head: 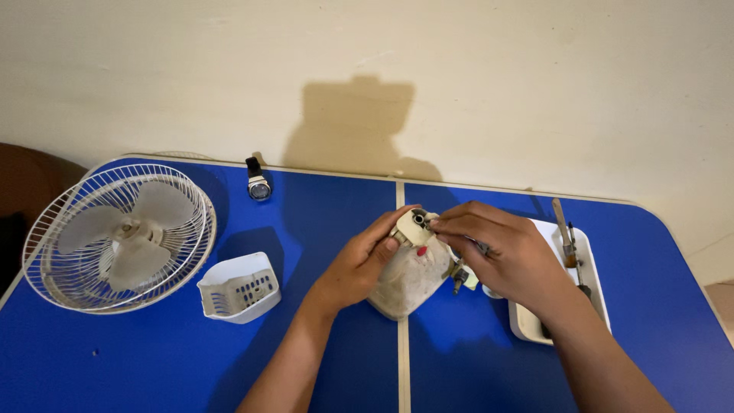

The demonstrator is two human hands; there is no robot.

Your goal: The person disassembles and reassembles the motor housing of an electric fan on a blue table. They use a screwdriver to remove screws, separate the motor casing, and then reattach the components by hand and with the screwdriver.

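Note:
A dusty white fan motor housing point(409, 279) stands on the blue table point(321, 222) near its middle seam. My left hand point(359, 264) grips the housing's left side, thumb resting near the top. My right hand point(501, 252) reaches over from the right, with its fingertips pinched on a small part at the top of the housing point(419, 222). A small metal piece sticks out under my right palm point(459, 275). What the right fingers pinch is too small to make out.
A white fan blade and wire grille assembly point(118, 237) lies at the left. A white plastic cover with slots point(238, 288) sits beside it. A wristwatch point(258, 183) lies at the back edge. A white tray point(585, 252) with tools stands at the right.

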